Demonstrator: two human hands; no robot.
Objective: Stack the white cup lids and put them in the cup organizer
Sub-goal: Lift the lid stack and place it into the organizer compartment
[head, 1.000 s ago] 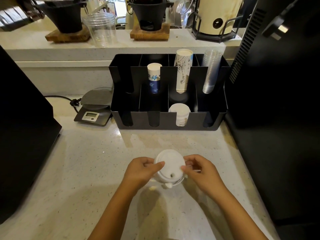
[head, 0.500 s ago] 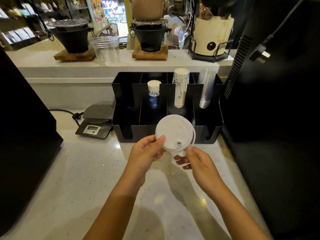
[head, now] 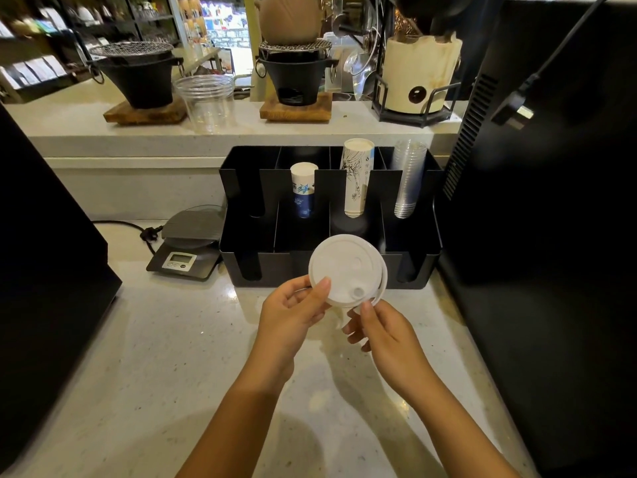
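Lifted lid stack (head: 346, 269) | both hands, left (head: 293, 313), right (head: 386, 331), pinching it | organizer (head: 413, 267): three cup stacks

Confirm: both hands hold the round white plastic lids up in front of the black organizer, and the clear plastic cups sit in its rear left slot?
Not quite. The head view shows the clear plastic cups in the rear right slot of the black organizer. The left hand and right hand do hold the round white plastic lids.

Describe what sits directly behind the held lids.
Behind the white lids stands the black cup organizer; its front-row compartment there is covered, so its contents cannot be seen.
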